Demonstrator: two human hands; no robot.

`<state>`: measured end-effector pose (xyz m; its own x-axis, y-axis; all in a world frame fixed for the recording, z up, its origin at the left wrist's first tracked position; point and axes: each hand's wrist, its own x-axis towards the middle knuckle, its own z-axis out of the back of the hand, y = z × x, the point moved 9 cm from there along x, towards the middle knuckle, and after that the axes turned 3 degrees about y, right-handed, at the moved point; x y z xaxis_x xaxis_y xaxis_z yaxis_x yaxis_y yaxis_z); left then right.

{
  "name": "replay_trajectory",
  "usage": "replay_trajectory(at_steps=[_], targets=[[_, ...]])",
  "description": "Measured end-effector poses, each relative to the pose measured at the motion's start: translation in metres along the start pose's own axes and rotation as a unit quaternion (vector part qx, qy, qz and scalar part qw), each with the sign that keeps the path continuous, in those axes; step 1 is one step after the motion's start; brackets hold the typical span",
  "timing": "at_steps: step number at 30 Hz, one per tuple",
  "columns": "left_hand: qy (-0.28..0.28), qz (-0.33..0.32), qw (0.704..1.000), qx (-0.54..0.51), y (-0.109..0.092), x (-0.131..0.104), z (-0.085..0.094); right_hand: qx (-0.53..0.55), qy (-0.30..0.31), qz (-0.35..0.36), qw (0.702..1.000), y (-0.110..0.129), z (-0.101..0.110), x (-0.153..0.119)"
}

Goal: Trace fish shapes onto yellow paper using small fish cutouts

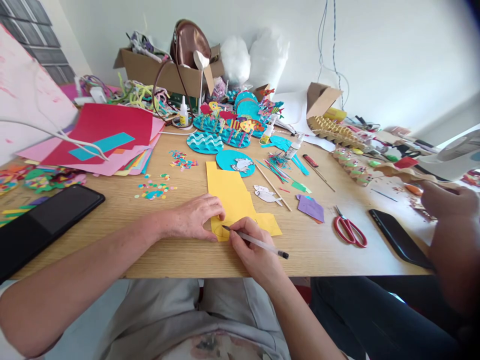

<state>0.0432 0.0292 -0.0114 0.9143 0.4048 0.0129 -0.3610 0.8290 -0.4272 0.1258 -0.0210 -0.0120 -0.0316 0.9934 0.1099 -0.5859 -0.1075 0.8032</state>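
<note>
The left forearm [108, 255] reaches in from the left, slanting forward to the tabletop [172, 255]. The right forearm [303, 310] rises from the near right, angled inward. The yellow sheet [229, 192] lies between the hands and extends beyond them, its near left corner beneath the left fingertips.

The right hand [255, 245] is closed in a writing grip on the pen. The left hand [195, 218] is part open, palm down, fingers curved and thumb spread; it grips nothing and steadies the sheet's left edge. The pen [258, 242], pale-barrelled with a dark end, points toward the left hand, tip on the sheet. A drawn curved line [219, 232] sits beside the tip.

Glue bottles [183, 116] stand beyond both hands; their label print is too small to read.
</note>
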Motion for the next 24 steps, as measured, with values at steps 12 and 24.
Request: replay_trajectory(at_steps=[12, 24], targets=[[-0.004, -0.013, 1.000, -0.001, 0.0023, 0.0006, -0.0033, -0.024, -0.009, 0.020, 0.999, 0.0027, 0.0025, -0.0010], [0.009, 0.002, 1.000, -0.017, 0.0019, 0.0013, -0.0022, 0.007, 0.016, 0.021, 1.000, 0.0046, 0.0020, -0.0035]])
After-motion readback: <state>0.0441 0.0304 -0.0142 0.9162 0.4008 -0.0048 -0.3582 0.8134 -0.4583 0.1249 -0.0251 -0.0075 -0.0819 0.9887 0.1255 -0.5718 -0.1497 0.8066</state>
